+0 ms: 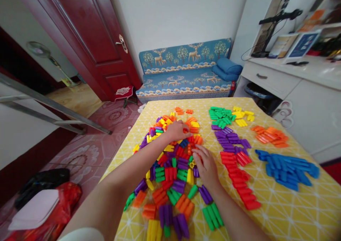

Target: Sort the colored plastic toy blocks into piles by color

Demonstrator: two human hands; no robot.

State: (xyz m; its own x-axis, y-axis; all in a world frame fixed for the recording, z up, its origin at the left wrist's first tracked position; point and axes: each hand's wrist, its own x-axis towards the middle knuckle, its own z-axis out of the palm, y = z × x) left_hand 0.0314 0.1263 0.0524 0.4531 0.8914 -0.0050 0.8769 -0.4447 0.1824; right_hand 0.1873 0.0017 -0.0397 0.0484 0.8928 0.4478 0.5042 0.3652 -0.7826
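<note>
Bare left and right forearms reach in from the bottom edge of the head view, a white sleeve (84, 234) at the left one, over a yellow patterned tablecloth (290, 212). Close by on the cloth lie a yellow block (153, 230) and purple ones, the near edge of a mixed heap (170, 173) of ribbed plastic blocks in red, green, purple, orange, yellow and blue. Left hand (178, 130): fingers curled downward over the far part of the heap, beside orange and red pieces; whether they pinch one I cannot tell, as the back of the hand covers the grip. Right hand (206, 162): at the heap's right edge, fingers half bent and slightly apart, a reddish piece (199, 158) showing by the fingers; whether it is gripped or merely behind them I cannot tell. Right of the hands, blocks lie grouped by colour: red group (239, 180), blue group (289, 168), purple group (230, 139), orange group (270, 136), green group (222, 117) and yellow group (241, 117). Beyond the table stands a blue deer-patterned sofa (183, 72).
</note>
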